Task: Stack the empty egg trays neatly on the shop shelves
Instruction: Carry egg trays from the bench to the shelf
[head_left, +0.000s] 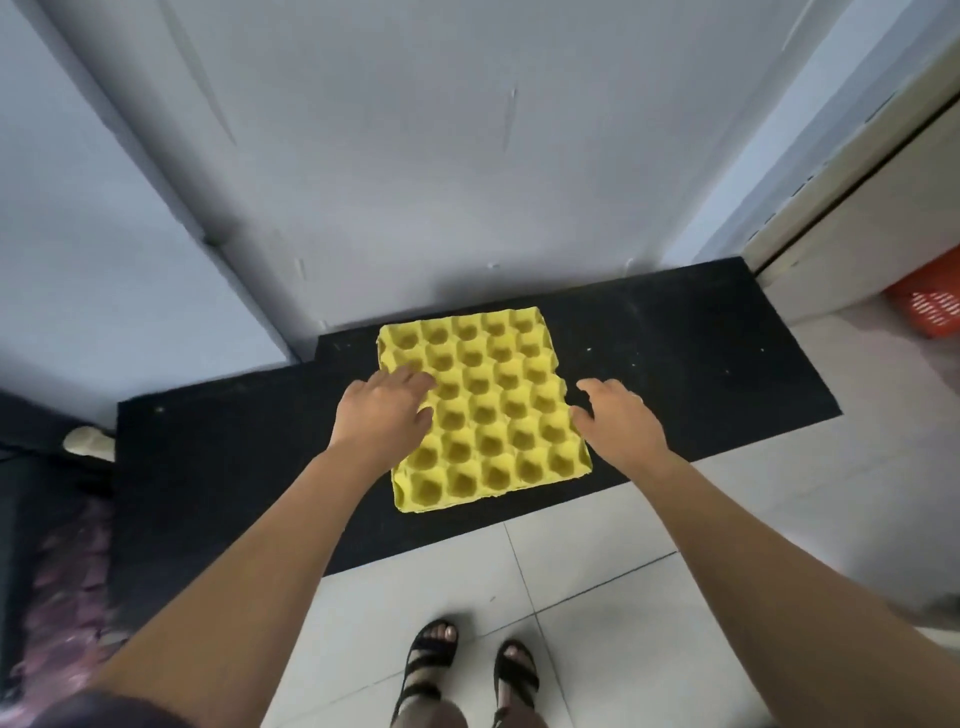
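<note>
Yellow egg tray (493, 415) lies flat, cups up, on black mat (701, 374) just before grey wall (415, 156); single tray, nothing in cups. Left hand (387, 415) over tray's left side, fingers straight and together, grip open, holding nothing. Right hand (618, 421) at tray's right edge, fingers loosely spread, grip open; contact with rim cannot be told. White tiled floor (597, 597) nearer camera, sandalled feet (467, 670) on it. Orange basket (932, 306) far right, well apart from tray.

An orange basket (927, 306) stands near the black mat (675, 364)
</note>
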